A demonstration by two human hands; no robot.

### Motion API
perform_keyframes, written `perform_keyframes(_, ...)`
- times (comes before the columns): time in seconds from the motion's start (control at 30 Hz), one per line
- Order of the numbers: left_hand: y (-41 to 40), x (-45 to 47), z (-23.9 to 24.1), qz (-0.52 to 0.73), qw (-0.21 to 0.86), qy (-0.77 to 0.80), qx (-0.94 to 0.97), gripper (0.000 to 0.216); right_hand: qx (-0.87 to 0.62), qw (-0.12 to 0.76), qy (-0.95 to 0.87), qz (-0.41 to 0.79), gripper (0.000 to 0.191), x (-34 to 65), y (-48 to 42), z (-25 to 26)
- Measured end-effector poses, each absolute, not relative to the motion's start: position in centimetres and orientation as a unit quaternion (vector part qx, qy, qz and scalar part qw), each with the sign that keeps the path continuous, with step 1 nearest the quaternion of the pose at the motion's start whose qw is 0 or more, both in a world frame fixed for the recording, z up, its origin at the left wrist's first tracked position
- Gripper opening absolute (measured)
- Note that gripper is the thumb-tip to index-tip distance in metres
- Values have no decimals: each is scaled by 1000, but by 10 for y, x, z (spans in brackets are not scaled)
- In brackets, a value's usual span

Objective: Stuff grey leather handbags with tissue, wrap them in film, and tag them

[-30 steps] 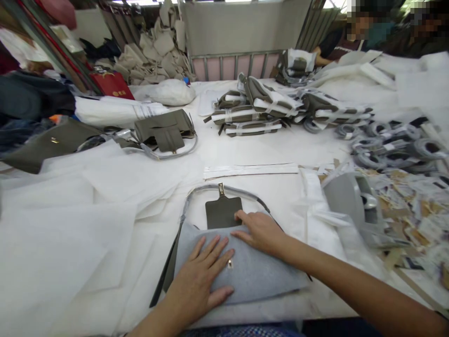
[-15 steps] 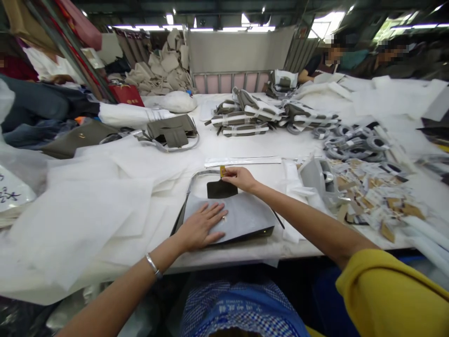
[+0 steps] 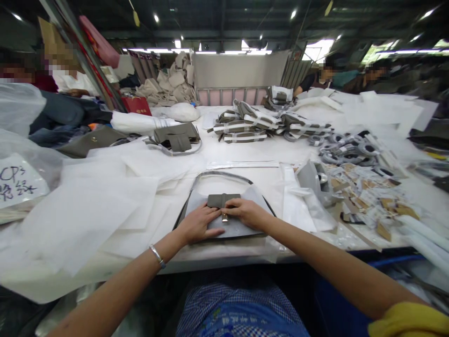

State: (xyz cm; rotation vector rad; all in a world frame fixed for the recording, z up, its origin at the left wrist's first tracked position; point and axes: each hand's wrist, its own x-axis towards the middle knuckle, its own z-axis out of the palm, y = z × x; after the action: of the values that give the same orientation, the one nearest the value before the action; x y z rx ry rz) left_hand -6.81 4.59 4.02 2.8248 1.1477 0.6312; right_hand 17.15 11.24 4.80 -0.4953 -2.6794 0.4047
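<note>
A dark grey-olive handbag lies on the table in front of me, its handle (image 3: 224,173) looping away to the back. Over its front spreads a pale grey protective sheet (image 3: 242,230). A short flap tab (image 3: 214,201) is folded forward across the sheet, with a gold-coloured clasp (image 3: 225,217) at its end. Flat on the bag's left part rests my left hand (image 3: 198,223), fingers stretched to the tab's edge. My right hand (image 3: 249,214) has its fingers bent together on the tab just above the clasp; its fingertips partly cover the tab.
White sheets (image 3: 115,196) are spread at left. Another handbag (image 3: 178,137) lies behind them, and several wrapped bags (image 3: 245,124) are piled at the back. To the right are a grey tape dispenser (image 3: 312,180), wrapped coils (image 3: 347,150) and scattered tags (image 3: 379,196). Other people are in the background.
My right hand has brought the flap tab and clasp from behind the bag forward and down onto the sheet. My left hand stays on the bag. The view has tilted up slightly.
</note>
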Motion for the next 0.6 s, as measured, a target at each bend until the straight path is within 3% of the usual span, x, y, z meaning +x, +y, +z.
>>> perform_keyframes(0.23,24,-70,26,256,-62,355,897,39,-175,177,-964,94,38,174,107,33)
perform_keyframes(0.4,20,-61,32,241,-39,286,927,33,-168,168,-969,72,37,173,110,27)
perform_keyframes(0.6,7,-51,38,202,-8,353,914,41,-173,141,-973,65,24,171,111,41)
